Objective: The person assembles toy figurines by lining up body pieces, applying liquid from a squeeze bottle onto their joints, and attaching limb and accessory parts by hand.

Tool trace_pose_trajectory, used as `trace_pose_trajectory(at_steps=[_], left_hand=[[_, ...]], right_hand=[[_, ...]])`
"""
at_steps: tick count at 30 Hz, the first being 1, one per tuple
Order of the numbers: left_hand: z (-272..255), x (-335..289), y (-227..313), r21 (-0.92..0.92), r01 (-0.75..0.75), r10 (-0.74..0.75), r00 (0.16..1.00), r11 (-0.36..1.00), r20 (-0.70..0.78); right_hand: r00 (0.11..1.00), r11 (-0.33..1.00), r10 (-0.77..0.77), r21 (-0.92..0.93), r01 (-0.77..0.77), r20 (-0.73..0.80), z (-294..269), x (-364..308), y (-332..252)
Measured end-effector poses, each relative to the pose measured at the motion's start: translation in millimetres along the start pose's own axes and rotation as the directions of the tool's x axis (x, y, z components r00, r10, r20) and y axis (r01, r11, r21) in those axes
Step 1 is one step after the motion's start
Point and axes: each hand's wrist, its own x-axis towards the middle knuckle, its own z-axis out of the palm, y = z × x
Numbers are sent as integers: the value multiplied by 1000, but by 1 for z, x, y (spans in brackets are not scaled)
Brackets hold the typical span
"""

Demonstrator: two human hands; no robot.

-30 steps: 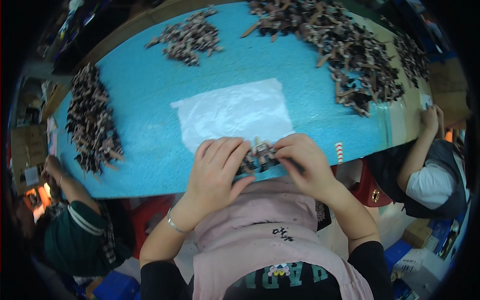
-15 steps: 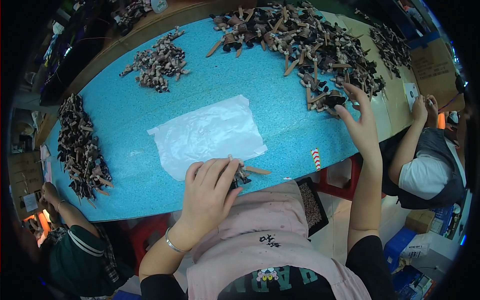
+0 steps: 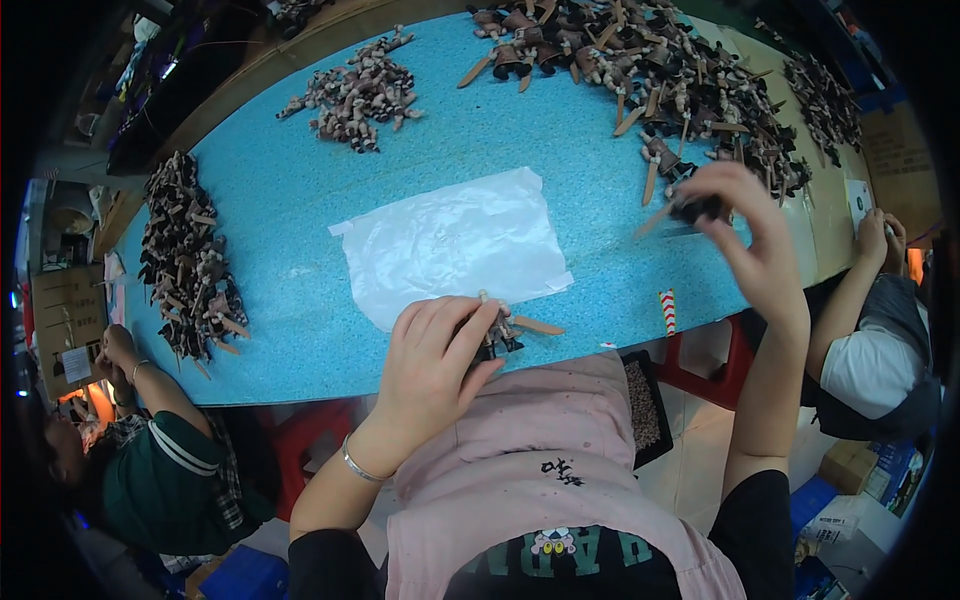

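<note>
Near the table's front edge my left hand [image 3: 432,358] is curled over a small figurine [image 3: 497,338]. Its light-brown sword sticks out to the right, and part of its body is hidden by my fingers. At the right my right hand [image 3: 755,235] has its thumb and fingers closed around a second dark figurine [image 3: 698,208], whose blurred sword points left. That figurine is at the near edge of a big heap of brown and black figurines [image 3: 650,75]. A white plastic sheet [image 3: 455,245], taped at its corners, lies beyond my left hand.
On the blue tabletop [image 3: 290,270] are a dark figurine heap [image 3: 185,255] at left and a pale pile of parts [image 3: 360,95] at the back. A red-and-white striped strip [image 3: 668,312] lies near the front edge. Co-workers sit on both sides, near red stools [image 3: 705,365].
My right hand has closed on a figurine at the heap's edge and drawn it slightly clear. My left hand stays on its figurine. The whole view has shifted a little.
</note>
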Motion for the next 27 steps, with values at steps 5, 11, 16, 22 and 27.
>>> trace_pose_trajectory(at_steps=[5,11,16,22,27], left_hand=[[0,2,0,0,-11,11,1000,1000,23],[2,0,0,-17,22,-22,1000,1000,-9],[2,0,1,-24,15,-15,1000,1000,-16],[1,1,1,-17,23,-23,1000,1000,10],[0,2,3,-10,8,-7,1000,1000,22]], right_hand=[[820,959,44,-254,125,571,32,0,-26],[948,986,-58,-132,103,312,62,-8,-36],[981,981,27,-191,11,192,75,-31,-29],[982,988,30,140,-57,187,81,-32,-26],[954,990,-102,127,69,280,92,-26,-45]])
